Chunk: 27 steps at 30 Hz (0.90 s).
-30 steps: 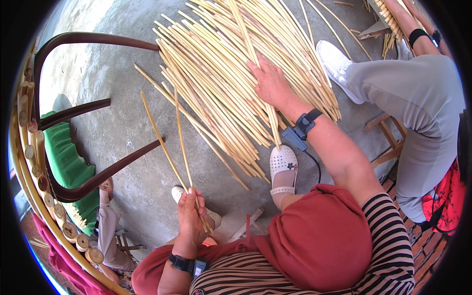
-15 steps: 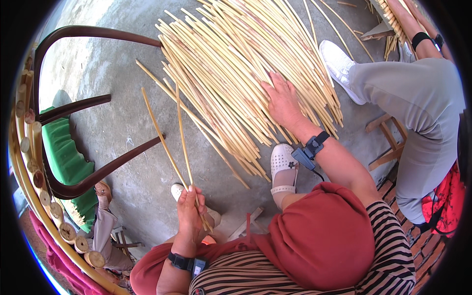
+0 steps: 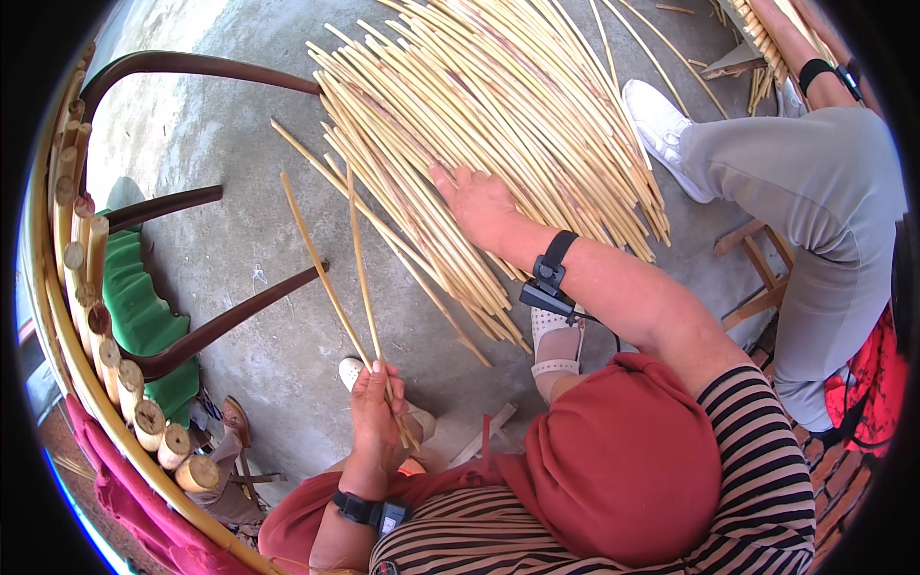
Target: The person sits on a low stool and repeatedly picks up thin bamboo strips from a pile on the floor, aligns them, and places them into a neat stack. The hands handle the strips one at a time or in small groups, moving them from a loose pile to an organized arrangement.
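My left hand [image 3: 375,407] is closed around the lower ends of two thin, peeled cane sticks [image 3: 323,276]. From that grip they point away from me and spread into a narrow V. A wide pile of similar pale yellow sticks [image 3: 537,125] lies on the floor ahead. My right hand [image 3: 479,206] lies on the left part of this pile, back of the hand up and fingers stretched out over the sticks. What is under the palm is hidden.
Dark brown curved legs [image 3: 192,59] jut in from the left, beside a rim of bundled cane [image 3: 115,383] and green cloth [image 3: 144,307]. A co-worker's grey-trousered leg [image 3: 795,172] and white shoe [image 3: 656,125] are at the right. A wooden stool [image 3: 752,259] stands beside them.
My right hand has moved left across the pile, from its middle to its left part. My left hand still holds the two sticks and has barely shifted.
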Each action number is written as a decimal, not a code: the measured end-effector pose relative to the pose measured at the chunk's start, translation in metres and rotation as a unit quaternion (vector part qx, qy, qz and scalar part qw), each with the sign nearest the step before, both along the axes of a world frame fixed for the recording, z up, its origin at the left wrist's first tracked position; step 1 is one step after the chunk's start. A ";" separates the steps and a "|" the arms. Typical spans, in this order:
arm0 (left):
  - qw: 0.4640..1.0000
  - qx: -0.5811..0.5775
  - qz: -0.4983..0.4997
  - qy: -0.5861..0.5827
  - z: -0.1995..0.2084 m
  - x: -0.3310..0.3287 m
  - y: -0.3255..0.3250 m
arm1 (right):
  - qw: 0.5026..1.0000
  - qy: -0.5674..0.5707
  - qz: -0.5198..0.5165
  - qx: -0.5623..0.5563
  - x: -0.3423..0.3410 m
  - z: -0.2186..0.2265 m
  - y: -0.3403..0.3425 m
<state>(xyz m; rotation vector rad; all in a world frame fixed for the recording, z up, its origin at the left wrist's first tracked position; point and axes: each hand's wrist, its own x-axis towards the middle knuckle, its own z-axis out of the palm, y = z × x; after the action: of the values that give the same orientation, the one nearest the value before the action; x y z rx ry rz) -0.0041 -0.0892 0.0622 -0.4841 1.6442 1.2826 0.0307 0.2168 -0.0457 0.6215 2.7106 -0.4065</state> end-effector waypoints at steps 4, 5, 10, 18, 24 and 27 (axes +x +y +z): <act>1.000 -0.001 0.002 0.002 -0.002 -0.001 -0.003 | 0.998 0.008 -0.030 -0.045 -0.002 0.003 0.005; 1.000 -0.002 0.003 0.000 -0.002 -0.001 -0.003 | 0.996 0.015 -0.044 -0.070 0.000 0.004 0.009; 1.000 0.008 0.003 0.005 -0.001 -0.001 -0.005 | 0.978 0.124 -0.118 -0.122 0.033 -0.002 0.034; 1.000 0.003 -0.002 0.005 0.001 -0.002 -0.002 | 0.952 0.199 -0.231 -0.027 0.100 -0.008 0.050; 1.000 0.005 0.000 0.001 0.002 -0.001 -0.001 | 0.923 0.359 -0.114 0.074 0.089 0.007 0.047; 1.000 0.006 -0.005 -0.003 0.001 0.000 0.002 | 0.935 0.310 -0.126 -0.120 0.068 -0.005 0.021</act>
<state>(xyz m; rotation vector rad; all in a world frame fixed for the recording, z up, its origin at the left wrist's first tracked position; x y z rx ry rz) -0.0043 -0.0869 0.0636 -0.4710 1.6307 1.2826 0.0985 0.2379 -0.0506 0.8921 3.0791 -1.1533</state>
